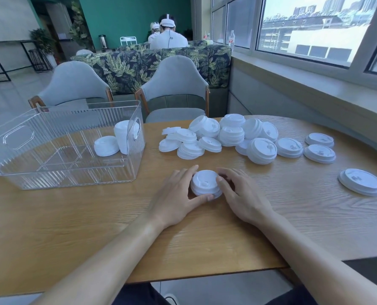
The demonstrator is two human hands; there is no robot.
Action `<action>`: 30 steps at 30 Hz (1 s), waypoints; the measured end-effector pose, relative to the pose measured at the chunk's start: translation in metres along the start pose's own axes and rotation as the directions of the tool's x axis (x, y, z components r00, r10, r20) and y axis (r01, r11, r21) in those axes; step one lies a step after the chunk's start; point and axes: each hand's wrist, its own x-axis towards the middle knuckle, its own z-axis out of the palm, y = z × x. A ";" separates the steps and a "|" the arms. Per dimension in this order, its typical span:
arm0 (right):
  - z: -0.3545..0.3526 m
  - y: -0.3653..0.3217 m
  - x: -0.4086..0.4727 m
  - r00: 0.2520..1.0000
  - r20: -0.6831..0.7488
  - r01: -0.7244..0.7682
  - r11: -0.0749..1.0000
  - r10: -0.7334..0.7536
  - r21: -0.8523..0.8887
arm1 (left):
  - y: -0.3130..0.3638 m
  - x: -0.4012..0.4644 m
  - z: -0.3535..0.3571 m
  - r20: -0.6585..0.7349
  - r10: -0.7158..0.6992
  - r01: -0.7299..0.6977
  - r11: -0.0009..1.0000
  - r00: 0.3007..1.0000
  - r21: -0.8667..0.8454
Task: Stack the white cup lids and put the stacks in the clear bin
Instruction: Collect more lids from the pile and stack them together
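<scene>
A short stack of white cup lids (205, 182) sits on the wooden table (73, 227) in front of me. My left hand (176, 199) holds it from the left, thumb curled under its near edge and fingers along its far side. My right hand (240, 194) grips it from the right with curled fingers. Behind it lies a pile of loose lids and short stacks (222, 137). The clear bin (51, 164) stands at the left and holds a flat stack of lids (106, 146) and a taller stack (121, 137).
Several single lids lie to the right, among them a lid (360, 182) near the table's edge and a pair of lids (319, 147). Two grey chairs (174, 89) stand behind the table. A window ledge (315, 80) runs along the right. People sit far back.
</scene>
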 end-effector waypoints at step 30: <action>0.002 -0.007 -0.006 1.000 0.016 0.018 0.994 -0.017 -0.110 | 0.008 -0.008 0.009 -0.048 -0.035 0.039 0.995 0.998 0.094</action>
